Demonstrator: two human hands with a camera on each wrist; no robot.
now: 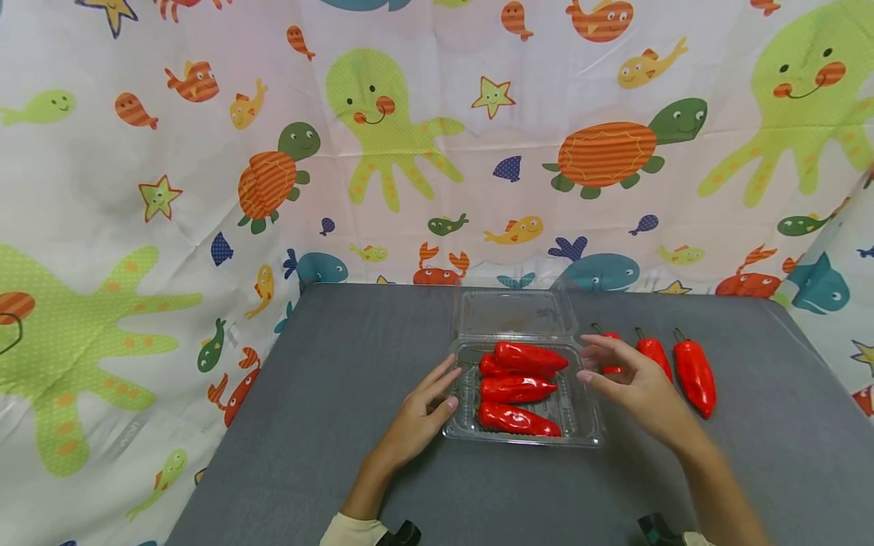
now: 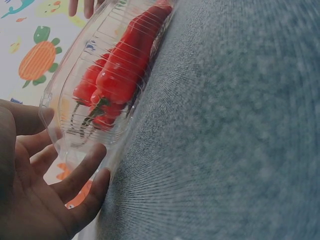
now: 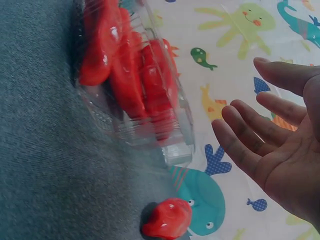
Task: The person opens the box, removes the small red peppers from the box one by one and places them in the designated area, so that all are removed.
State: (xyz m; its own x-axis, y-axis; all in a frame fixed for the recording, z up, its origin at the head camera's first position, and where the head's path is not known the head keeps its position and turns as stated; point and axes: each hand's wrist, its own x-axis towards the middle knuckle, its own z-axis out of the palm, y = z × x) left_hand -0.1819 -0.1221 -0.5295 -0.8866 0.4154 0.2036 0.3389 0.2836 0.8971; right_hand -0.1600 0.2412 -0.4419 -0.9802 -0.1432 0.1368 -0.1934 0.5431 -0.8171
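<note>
Several glossy red peppers (image 1: 519, 390) lie crosswise in a clear plastic clamshell container (image 1: 580, 434), their green stems toward the left. Its clear lid (image 1: 514, 312) is folded back behind it. At the container's left side, my left hand (image 1: 418, 413) has relaxed fingers against the wall, the thumb near the rim. My right hand (image 1: 638, 387) hovers just off the container's right edge, fingers loosely spread and holding nothing. In the right wrist view, space shows between these fingertips (image 3: 220, 127) and the container's clear wall.
To the right on the grey tabletop (image 1: 328, 349) lie a large red pepper (image 1: 695, 375), another red pepper (image 1: 654, 353) and a third, mostly hidden behind my right hand. A white curtain (image 1: 423, 250) with sea-animal prints hangs behind the table and along both sides.
</note>
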